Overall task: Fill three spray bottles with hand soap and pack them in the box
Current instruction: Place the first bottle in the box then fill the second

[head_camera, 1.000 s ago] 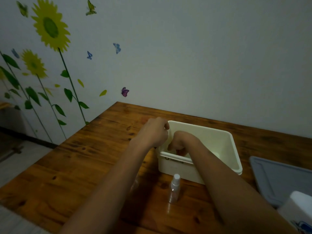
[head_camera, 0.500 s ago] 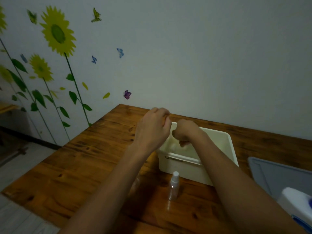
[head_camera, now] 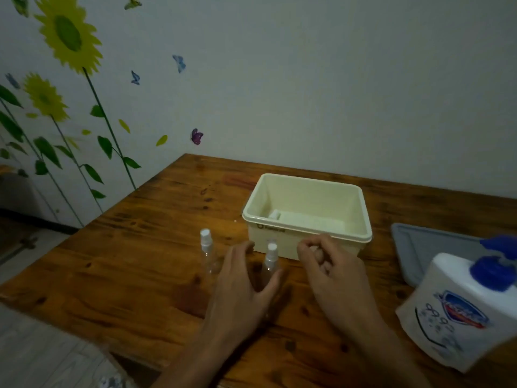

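Left hand (head_camera: 246, 278) spread, cupping the clear capped spray bottle (head_camera: 270, 261) at the cream plastic box's (head_camera: 307, 236) 6 o'clock, likely for filling. Right hand (head_camera: 327, 264) loosely curled, contents unclear. Second bottle (head_camera: 207, 254) at 8 o'clock.

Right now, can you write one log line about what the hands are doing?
left hand: open round near bottle | right hand: curled, holds nothing seen | box: one bottle inside

One spray bottle (head_camera: 306, 219) lies flat inside the cream box (head_camera: 361, 217); two clear white-capped bottles (head_camera: 207, 252) (head_camera: 270, 257) stand upright before it, soap jug (head_camera: 458, 309) at right.
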`<state>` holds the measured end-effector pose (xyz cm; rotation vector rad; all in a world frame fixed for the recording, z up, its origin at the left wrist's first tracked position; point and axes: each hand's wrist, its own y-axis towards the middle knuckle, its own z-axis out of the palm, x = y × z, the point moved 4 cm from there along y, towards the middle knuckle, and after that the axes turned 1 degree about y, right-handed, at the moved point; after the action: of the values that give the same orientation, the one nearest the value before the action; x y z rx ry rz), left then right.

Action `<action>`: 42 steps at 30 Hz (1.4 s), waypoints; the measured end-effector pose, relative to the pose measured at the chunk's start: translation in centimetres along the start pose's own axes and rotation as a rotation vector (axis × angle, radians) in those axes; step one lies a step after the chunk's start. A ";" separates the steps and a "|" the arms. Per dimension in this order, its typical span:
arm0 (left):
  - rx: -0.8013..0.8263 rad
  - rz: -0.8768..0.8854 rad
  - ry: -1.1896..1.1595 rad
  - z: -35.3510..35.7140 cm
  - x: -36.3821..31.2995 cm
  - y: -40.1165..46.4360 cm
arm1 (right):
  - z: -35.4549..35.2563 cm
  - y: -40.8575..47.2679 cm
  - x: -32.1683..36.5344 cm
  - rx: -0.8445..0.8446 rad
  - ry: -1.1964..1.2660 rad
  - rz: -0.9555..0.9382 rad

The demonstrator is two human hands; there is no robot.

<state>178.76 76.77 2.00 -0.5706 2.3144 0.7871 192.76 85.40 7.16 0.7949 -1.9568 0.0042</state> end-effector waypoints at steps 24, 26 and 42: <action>0.555 0.294 -0.383 3.2 -2.4 2.1 | -1.5 -2.7 -5.1 0.200 0.512 0.403; 0.612 0.245 -0.417 3.2 -2.5 2.1 | -1.8 -2.9 -5.0 0.228 0.458 0.342; 0.673 0.258 -0.339 3.4 -2.0 1.8 | -2.2 -2.9 -4.9 0.374 0.395 0.357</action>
<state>180.60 80.70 1.94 0.1523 2.1656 0.1534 197.53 86.40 3.51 0.6102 -1.7085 0.7050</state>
